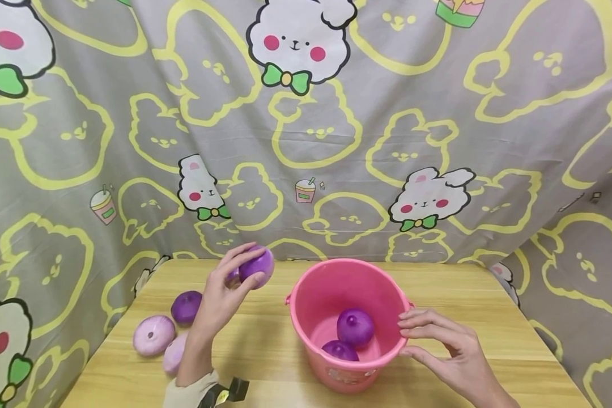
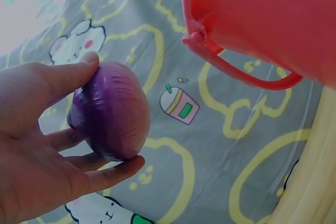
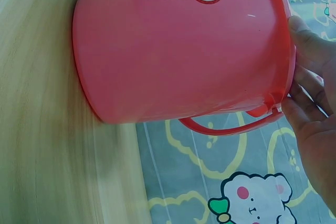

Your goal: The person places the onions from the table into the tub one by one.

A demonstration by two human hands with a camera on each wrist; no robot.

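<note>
My left hand (image 1: pixel 226 283) holds a purple onion (image 1: pixel 257 267) up above the table, left of the pink bucket (image 1: pixel 331 371). In the left wrist view the thumb lies on top of that onion (image 2: pixel 113 111) and the fingers support it from below. My right hand (image 1: pixel 451 345) grips the bucket's right rim; in the right wrist view its thumb and fingertips are at the rim of the upright bucket (image 3: pixel 184 56). Inside the bucket lie two dark purple onions, one (image 1: pixel 355 327) fully seen and one (image 1: pixel 340 350) partly hidden by the near wall.
Left of my left forearm, a dark purple onion (image 1: pixel 186 307) and two paler ones (image 1: pixel 154 335) lie on the wooden table (image 1: pixel 255 351); the forearm partly covers one. The bucket's handle (image 2: pixel 247 77) hangs down behind it. A patterned curtain (image 1: pixel 326 226) stands at the back and sides.
</note>
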